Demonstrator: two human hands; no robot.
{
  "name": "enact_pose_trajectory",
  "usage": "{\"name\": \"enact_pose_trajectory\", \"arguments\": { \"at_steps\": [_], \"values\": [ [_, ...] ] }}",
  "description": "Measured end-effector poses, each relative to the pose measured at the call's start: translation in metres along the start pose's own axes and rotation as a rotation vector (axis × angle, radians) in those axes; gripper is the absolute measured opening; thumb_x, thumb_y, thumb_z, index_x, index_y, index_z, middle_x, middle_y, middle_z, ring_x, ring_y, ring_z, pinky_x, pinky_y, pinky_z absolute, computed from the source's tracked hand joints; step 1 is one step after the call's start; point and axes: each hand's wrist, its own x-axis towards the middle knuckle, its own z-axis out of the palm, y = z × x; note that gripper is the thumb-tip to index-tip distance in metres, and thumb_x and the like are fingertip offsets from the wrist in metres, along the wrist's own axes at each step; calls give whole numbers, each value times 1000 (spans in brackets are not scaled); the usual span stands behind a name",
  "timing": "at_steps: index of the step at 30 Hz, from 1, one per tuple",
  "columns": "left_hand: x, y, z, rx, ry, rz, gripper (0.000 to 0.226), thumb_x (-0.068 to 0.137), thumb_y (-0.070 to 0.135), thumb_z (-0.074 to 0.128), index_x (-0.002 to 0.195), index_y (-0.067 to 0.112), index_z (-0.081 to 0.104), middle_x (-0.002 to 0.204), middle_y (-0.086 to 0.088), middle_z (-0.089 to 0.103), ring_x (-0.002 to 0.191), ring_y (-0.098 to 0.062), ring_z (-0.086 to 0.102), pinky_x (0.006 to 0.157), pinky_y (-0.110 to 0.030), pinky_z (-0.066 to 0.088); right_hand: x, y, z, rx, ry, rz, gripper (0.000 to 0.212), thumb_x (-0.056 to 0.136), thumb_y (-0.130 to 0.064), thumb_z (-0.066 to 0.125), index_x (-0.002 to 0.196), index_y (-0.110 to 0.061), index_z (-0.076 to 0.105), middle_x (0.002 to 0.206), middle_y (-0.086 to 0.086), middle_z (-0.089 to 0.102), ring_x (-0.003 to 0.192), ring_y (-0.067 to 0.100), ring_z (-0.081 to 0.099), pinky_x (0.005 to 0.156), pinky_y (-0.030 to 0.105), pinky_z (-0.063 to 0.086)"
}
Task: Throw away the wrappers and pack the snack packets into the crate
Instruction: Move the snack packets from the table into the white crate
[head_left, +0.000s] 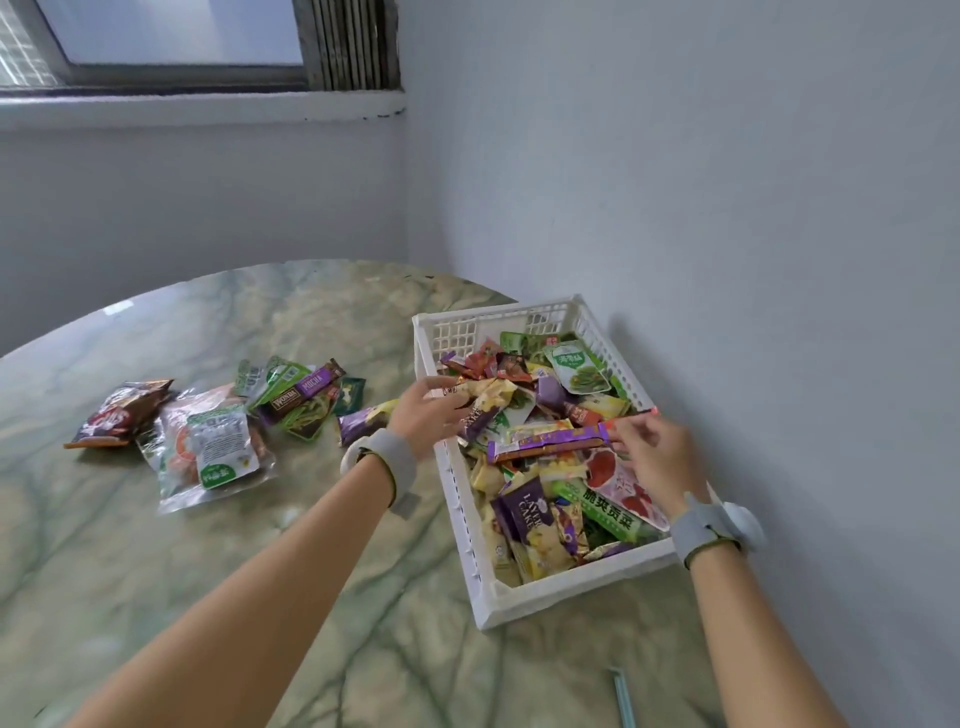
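Head view: left hand (421, 413) pinches a yellow-purple packet (485, 402) over the white crate (524, 603), apparently to drop it in. Right hand (657, 457), grip narrow, holds a long purple bar (548, 441). More packets (208, 441) wait on the bench (322, 571).

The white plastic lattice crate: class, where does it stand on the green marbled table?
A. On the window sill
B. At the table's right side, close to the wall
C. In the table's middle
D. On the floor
B: the white plastic lattice crate stands on the green marbled table at its right side, by the wall.
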Motion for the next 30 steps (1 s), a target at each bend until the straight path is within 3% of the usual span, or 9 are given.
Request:
{"name": "enact_pose_trajectory", "arguments": {
  "at_steps": [3, 6, 11, 15, 18, 22, 24, 27, 30],
  "values": [
    [-3, -19, -43, -10, 78, -19, 8, 93, 12, 59, 101, 9, 60, 88, -11, 72, 66, -21, 68, 54, -31, 56, -6, -7, 15, -59, 111, -45, 20, 85, -39, 58, 82, -24, 71, 76, -6, 70, 77, 18, 65, 69, 33, 52],
    [-5, -47, -104, 287, 211, -36, 8, 91, 11, 58, 87, 16, 64, 85, -10, 71, 58, -20, 61, 47, -26, 46, -8, -29, 44, -145, 292, -158, 21, 88, -26, 56, 77, -15, 70, 69, 5, 63, 74, 30, 57, 61, 29, 38],
    [-14, -66, -194, 699, 607, -7, 9, 80, 23, 69, 89, 20, 69, 81, -1, 64, 95, -28, 63, 81, -35, 51, -24, -79, 115, -35, 93, -383, 21, 89, -21, 58, 73, -10, 67, 68, 3, 67, 68, 21, 61, 62, 31, 48],
    [-10, -60, -240, 734, 846, -186, 63, 71, 46, 78, 122, 18, 53, 124, -23, 49, 122, -38, 42, 105, -43, 32, -43, -111, 201, -65, -147, -505, 12, 86, -19, 62, 82, -10, 68, 78, 7, 68, 75, 23, 62, 72, 34, 51],
    [-1, -53, -257, 585, 800, -333, 110, 56, 62, 81, 143, 22, 26, 139, -23, 33, 133, -41, 30, 111, -52, 25, -35, -116, 252, -273, -317, -458, 37, 78, -16, 62, 114, -19, 62, 109, 10, 60, 101, 30, 56, 89, 37, 47],
    [19, -50, -289, 286, 732, -402, 147, 34, 64, 86, 149, 20, 5, 144, -23, 37, 132, -43, 38, 105, -57, 36, -18, -126, 310, -729, -448, -514, 91, 71, -5, 62, 147, -34, 21, 152, 14, 19, 133, 40, 29, 98, 48, 39],
    [30, -49, -303, 163, 746, -433, 140, 49, 49, 91, 149, 10, 1, 144, -21, 41, 130, -40, 43, 102, -53, 41, -1, -127, 340, -859, -457, -566, 100, 74, -2, 61, 149, -41, 9, 158, 14, 1, 138, 43, 19, 99, 55, 40],
    [40, -50, -314, 67, 679, -492, 135, 55, 37, 92, 149, 3, 2, 144, -21, 43, 129, -35, 46, 100, -43, 44, 26, -128, 368, -971, -496, -610, 98, 82, -3, 55, 149, -44, -5, 158, 14, -17, 123, 46, 39, 92, 50, 46],
    [39, -50, -322, 29, 521, -476, 82, 72, 29, 83, 136, -1, 42, 123, -16, 61, 102, -25, 65, 71, -26, 48, 44, -136, 392, -1011, -563, -685, 100, 84, -12, 59, 148, -44, -10, 159, 13, -19, 112, 44, 51, 93, 48, 46]
  ]
}}
